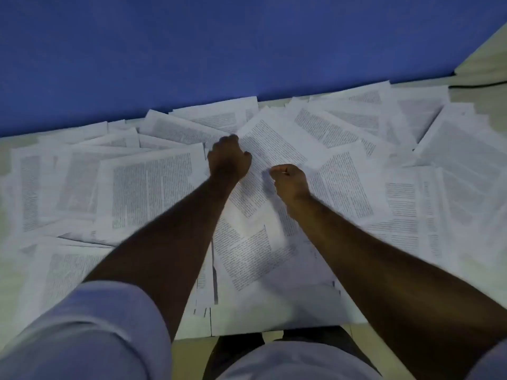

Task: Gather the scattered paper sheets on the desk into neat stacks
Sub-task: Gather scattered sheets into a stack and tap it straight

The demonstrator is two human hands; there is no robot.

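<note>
Both hands, the left hand (229,157) and right hand (289,181), curl over the paper sheets (263,149), grip unclear, and a fast pull could crumple them.

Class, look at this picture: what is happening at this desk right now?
A person leans over a desk covered in overlapping printed sheets. The left hand and right hand, fingers curled, are at a slanted sheet in the middle. Whether either grips it is unclear. No neat stack shows yet.
</note>
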